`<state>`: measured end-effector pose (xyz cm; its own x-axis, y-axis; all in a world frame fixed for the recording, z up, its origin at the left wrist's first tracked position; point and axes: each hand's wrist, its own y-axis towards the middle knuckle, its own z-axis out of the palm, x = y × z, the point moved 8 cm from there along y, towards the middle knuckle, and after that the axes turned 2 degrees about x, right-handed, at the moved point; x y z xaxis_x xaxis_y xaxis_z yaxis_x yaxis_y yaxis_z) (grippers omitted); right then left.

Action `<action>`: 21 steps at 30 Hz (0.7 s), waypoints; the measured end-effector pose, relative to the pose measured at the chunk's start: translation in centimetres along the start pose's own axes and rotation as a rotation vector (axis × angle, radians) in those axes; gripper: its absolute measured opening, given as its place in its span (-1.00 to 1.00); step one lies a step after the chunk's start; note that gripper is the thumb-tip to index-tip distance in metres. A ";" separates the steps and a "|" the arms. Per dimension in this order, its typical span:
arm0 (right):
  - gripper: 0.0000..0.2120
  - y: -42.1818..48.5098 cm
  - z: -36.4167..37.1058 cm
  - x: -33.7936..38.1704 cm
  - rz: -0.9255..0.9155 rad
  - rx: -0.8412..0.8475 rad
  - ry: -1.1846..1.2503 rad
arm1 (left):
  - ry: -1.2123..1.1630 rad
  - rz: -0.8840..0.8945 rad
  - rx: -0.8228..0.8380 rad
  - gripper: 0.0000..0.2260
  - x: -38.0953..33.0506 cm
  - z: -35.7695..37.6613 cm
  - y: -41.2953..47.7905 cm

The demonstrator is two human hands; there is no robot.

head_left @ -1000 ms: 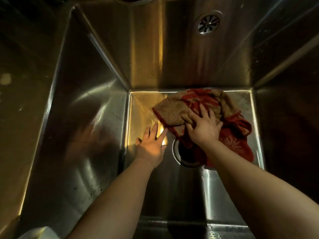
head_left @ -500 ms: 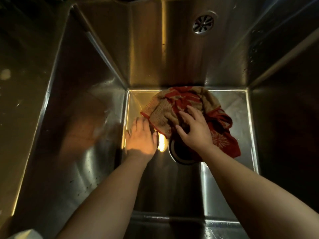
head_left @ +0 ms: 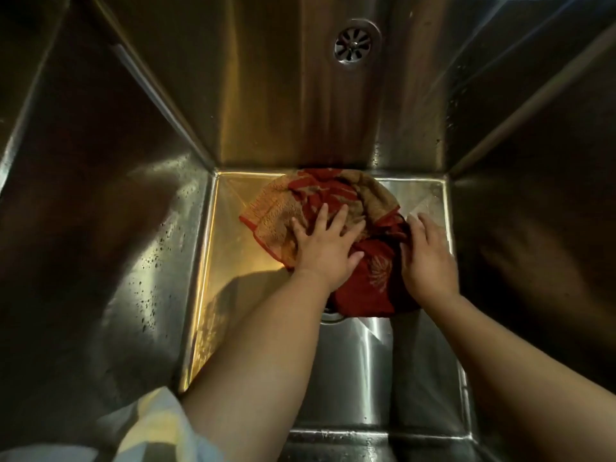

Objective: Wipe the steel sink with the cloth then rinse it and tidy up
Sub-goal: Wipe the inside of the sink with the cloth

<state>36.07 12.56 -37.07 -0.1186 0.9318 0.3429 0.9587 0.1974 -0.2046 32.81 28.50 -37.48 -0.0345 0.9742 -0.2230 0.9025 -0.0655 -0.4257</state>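
Note:
A red and tan patterned cloth [head_left: 283,215] lies bunched on the floor of the steel sink [head_left: 240,268], against the back wall. My left hand [head_left: 325,251] presses flat on the cloth's middle with fingers spread. My right hand [head_left: 428,261] rests on the cloth's right edge, fingers curled into the red fabric. The cloth covers most of the floor drain; only a bit of its rim [head_left: 331,316] shows below my left wrist.
A round overflow grille [head_left: 353,45] sits high on the back wall. Dark specks and droplets dot the left wall [head_left: 150,261] and the right back corner. A pale sleeve [head_left: 150,425] shows at the lower left.
My left hand moved off the bare sink floor onto the cloth. My right hand shifted to the cloth's right edge. The cloth now lies over the drain.

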 end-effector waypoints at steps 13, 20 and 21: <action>-0.51 -0.3 2.8 3.7 -0.054 0.149 0.016 | 0.101 -0.019 0.106 -0.37 4.1 0.1 0.2; -0.52 0.9 3.0 3.5 0.060 0.150 -0.008 | 0.225 -0.087 0.092 -0.49 9.1 -2.5 -1.1; -0.51 1.0 3.6 3.3 0.076 0.187 -0.040 | 0.219 -0.123 0.096 -0.49 9.7 -2.6 -1.2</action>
<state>35.76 16.97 -39.41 -0.0614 0.9568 0.2841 0.9013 0.1755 -0.3961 32.51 38.56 -36.82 -0.0384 0.9989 0.0260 0.8523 0.0463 -0.5210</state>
